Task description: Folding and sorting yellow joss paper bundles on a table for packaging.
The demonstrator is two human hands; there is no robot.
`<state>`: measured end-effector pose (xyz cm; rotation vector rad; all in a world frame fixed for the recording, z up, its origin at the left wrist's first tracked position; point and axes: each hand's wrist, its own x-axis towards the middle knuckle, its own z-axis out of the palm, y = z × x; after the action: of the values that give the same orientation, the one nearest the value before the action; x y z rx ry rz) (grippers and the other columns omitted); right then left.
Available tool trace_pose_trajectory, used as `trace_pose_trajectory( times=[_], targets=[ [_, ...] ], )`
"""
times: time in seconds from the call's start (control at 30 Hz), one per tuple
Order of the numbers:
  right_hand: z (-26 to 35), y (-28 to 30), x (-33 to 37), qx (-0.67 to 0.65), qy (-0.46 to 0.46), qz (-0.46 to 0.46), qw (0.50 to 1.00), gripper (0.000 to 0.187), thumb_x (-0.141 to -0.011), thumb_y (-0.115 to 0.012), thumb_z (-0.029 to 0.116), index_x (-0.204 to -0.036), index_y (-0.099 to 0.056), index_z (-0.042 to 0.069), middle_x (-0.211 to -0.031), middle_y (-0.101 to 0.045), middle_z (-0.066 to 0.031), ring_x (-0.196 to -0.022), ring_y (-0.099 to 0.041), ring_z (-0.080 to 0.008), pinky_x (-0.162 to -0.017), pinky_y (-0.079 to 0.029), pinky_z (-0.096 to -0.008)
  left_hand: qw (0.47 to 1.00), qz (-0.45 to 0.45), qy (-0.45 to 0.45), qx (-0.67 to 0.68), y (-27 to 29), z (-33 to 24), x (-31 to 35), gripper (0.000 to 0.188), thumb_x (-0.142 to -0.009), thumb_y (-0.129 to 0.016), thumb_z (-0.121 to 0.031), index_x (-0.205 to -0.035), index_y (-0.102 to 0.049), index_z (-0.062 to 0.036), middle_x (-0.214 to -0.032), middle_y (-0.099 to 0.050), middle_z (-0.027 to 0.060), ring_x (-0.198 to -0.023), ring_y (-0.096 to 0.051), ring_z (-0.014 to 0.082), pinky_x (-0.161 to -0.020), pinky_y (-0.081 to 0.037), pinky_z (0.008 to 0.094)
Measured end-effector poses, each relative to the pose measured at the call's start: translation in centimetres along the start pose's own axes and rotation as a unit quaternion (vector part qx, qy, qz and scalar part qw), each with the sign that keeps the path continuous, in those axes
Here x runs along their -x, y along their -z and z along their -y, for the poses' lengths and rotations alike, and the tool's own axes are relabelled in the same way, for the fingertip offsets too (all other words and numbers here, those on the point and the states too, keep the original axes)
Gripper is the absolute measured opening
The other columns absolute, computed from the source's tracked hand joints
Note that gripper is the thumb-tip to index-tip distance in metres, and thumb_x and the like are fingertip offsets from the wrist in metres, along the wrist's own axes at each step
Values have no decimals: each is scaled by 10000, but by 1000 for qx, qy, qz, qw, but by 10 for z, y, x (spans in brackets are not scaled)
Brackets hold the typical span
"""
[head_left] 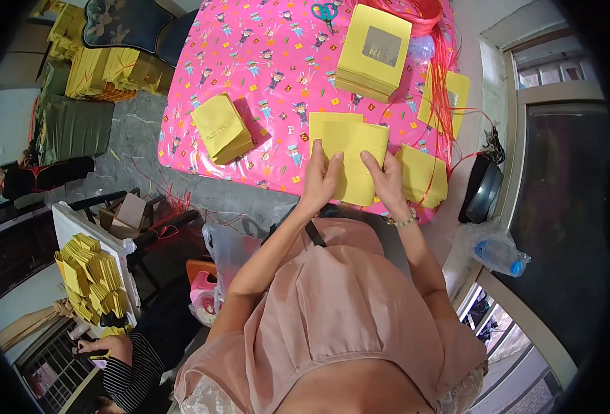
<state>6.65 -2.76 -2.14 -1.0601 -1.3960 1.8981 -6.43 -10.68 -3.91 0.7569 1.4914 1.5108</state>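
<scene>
My left hand (323, 178) and my right hand (386, 179) grip a flat yellow paper envelope (356, 162) from both sides, thumbs on top, near the front edge of the pink table. Partly under it lies another yellow paper piece (336, 119). Just right of my right hand is a low stack of yellow paper pieces (423, 178). Farther back stands a tall stack of yellow envelopes (367, 79), its top one with a grey window. Off to the left sits a smaller stack of folded yellow paper (221, 130).
Teal-handled scissors (325, 12) and red plastic strapping (439, 90) lie on the patterned pink tablecloth (277, 138). Left, a person in a striped sleeve (131, 366) sits by a white table with yellow paper (91, 276). A bagged bottle (496, 252) is at right; a chair (121, 24) stands back left.
</scene>
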Motion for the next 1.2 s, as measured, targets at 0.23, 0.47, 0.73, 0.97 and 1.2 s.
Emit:
trace_pose_trajectory(
  times=[0.23, 0.47, 0.73, 0.97, 1.2],
  targets=[
    [-1, 5, -5, 16, -39, 21, 999, 252, -920, -575, 191, -1077, -599, -5, -953, -658, -47, -805, -601, -64, -684, -493, -223, 1000, -30, -6, 8, -3, 1, 1, 315, -931, -490, -118, -1174, -374, 46, -969, -538, 122, -872, -500, 131, -743, -426, 278],
    [1, 4, 1, -19, -29, 33, 999, 276, -925, -569, 201, -1107, -580, -7, -978, -651, -39, -824, -595, -62, -693, -491, -223, 995, -39, 16, 93, -7, 5, 1, 359, -930, -485, -87, -1234, -356, 54, -1117, -505, 134, -1033, -474, 152, -877, -396, 279],
    [0, 4, 2, -24, -45, 31, 998, 290, -929, -565, 205, -1122, -564, -11, -986, -645, -37, -828, -592, -64, -707, -492, -231, 994, -38, 39, 98, -9, 0, 0, 360, -912, -496, -50, -1235, -366, 43, -1160, -509, 135, -1081, -482, 169, -919, -390, 292],
    [-9, 11, -3, -35, -62, 39, 997, 275, -926, -565, 193, -1103, -569, -17, -956, -646, -45, -798, -599, -78, -689, -493, -241, 979, 15, 143, 148, 1, -9, -10, 379, -902, -505, -47, -1241, -372, 58, -1163, -540, 155, -1059, -529, 183, -891, -430, 307],
    [-4, 8, 3, -28, -59, 29, 997, 286, -930, -561, 203, -1119, -567, -12, -981, -648, -38, -828, -592, -57, -709, -493, -226, 991, -9, 84, 106, -7, -4, -5, 394, -921, -479, -67, -1269, -342, 58, -1184, -521, 152, -1094, -496, 182, -928, -393, 291]
  ],
)
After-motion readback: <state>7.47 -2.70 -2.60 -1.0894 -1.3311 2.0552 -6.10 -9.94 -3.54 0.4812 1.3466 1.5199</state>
